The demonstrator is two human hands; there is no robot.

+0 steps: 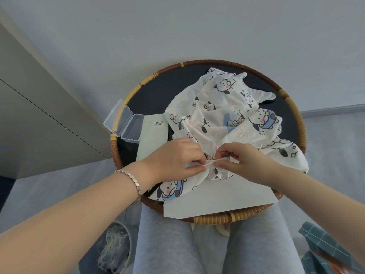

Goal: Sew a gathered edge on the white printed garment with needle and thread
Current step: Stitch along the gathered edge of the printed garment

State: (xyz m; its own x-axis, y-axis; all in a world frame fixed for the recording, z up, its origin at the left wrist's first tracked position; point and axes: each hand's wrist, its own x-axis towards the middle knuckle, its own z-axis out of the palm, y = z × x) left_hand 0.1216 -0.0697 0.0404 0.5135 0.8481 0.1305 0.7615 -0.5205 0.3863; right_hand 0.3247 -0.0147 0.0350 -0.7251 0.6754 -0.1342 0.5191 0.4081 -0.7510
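Gathering step, in hand: the left hand (177,159) and right hand (241,161) meet at the near edge of the white printed garment (223,109). Each pinches one end of a narrow bunched fold (210,163) stretched between them.

- Fingers: both sets curled and clenched on the cloth. Needle and thread are too fine to make out, so which hand carries them cannot be told.
- Garment: heaped across the right half of the round table (197,63), with its near part lying over a white sheet (217,196).
- Next move, judged: hold the pleats firm on one side while the other hand draws a stitch through, with small, controlled pulls.
- Edges: a raised woven rim rings the table. The sheet's corner juts over it toward the lap.
- Room: an open clear box (126,120) and a pale booklet (152,139) sit to the left, apart from the hands. The dark surface beyond the garment lies free.
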